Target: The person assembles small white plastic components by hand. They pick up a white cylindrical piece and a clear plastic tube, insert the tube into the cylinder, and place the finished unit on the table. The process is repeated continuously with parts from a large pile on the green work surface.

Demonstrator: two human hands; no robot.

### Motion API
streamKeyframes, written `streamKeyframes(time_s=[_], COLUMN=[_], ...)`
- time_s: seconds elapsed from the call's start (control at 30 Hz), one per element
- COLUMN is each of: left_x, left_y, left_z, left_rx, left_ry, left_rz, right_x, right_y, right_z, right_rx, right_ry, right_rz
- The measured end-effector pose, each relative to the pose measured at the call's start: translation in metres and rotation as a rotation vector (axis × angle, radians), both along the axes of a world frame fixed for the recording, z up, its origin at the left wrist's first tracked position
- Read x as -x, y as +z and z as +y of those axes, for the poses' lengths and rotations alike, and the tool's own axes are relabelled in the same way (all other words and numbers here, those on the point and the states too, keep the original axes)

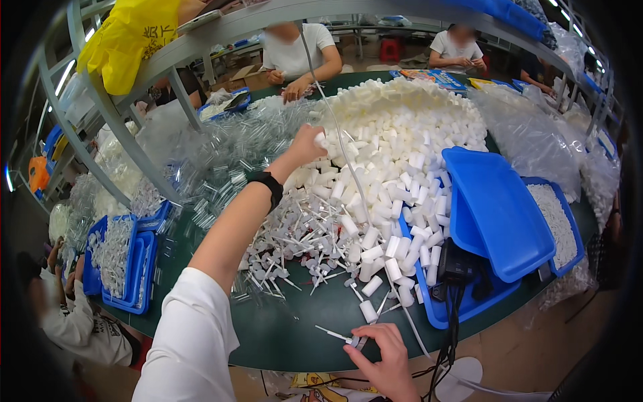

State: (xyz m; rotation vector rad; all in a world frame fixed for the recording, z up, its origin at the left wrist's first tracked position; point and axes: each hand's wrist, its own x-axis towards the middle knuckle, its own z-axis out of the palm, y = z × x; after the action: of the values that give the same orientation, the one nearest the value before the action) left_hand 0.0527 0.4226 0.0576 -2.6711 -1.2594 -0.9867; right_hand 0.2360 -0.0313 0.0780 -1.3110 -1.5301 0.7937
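My left hand (307, 145) reaches far over the heaped table, a black band at its wrist. Its fingers are closed, with a small white plastic cylinder (320, 139) showing at their tips. Low at the near table edge, my right hand (387, 360) pinches a thin white stick with a pale grey cap (336, 334), its stick pointing left. Between the hands lies a loose heap of similar capped sticks (295, 238). A large pile of white cylinders (402, 127) rises behind and to the right of it. Clear plastic tubes (251, 137) are heaped to the left of my left hand.
Blue trays (499, 214) stand stacked at the right, beside a black box (457, 262) with cables. More blue trays (138, 268) with parts sit at the left. A white cable (345, 147) crosses the pile. A metal frame (221, 30) runs overhead; several people work around the table.
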Motion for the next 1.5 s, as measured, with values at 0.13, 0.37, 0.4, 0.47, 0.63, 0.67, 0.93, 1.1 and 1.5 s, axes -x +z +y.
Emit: streamKeyframes(time_s=[0.13,0.37,0.4,0.47,0.63,0.67,0.93,1.1,1.5], left_x=[0.012,0.040,0.047,0.031,0.000,-0.015,-0.067,-0.067,-0.025], left_y=[0.066,0.114,0.105,0.088,0.020,0.024,-0.028,-0.025,-0.017], left_z=[-0.020,-0.201,-0.241,-0.316,-0.428,-0.432,-0.412,-0.404,-0.404], left_rx=[0.629,0.454,0.242,0.413,0.542,0.418,0.335,0.275,0.379], left_ry=[0.034,-0.201,-0.289,-0.304,-0.104,-0.030,0.240,0.217,-0.046], left_rz=[-0.462,-0.227,-0.087,-0.039,-0.114,-0.008,-0.117,-0.210,-0.194], right_x=[0.001,-0.008,-0.012,-0.027,-0.044,-0.045,-0.037,-0.005,0.001], right_y=[0.006,0.006,0.004,0.000,0.000,-0.001,-0.016,-0.044,-0.059], right_z=[-0.003,-0.024,-0.027,-0.028,-0.027,-0.025,-0.024,-0.015,0.021], right_rx=[-0.011,-0.023,-0.009,-0.074,-0.108,-0.108,0.086,0.184,0.275], right_ry=[-0.022,-0.129,-0.135,-0.199,-0.240,-0.266,-0.186,0.037,-0.054], right_rz=[-0.063,0.107,0.179,0.181,0.261,0.262,0.394,0.615,0.806])
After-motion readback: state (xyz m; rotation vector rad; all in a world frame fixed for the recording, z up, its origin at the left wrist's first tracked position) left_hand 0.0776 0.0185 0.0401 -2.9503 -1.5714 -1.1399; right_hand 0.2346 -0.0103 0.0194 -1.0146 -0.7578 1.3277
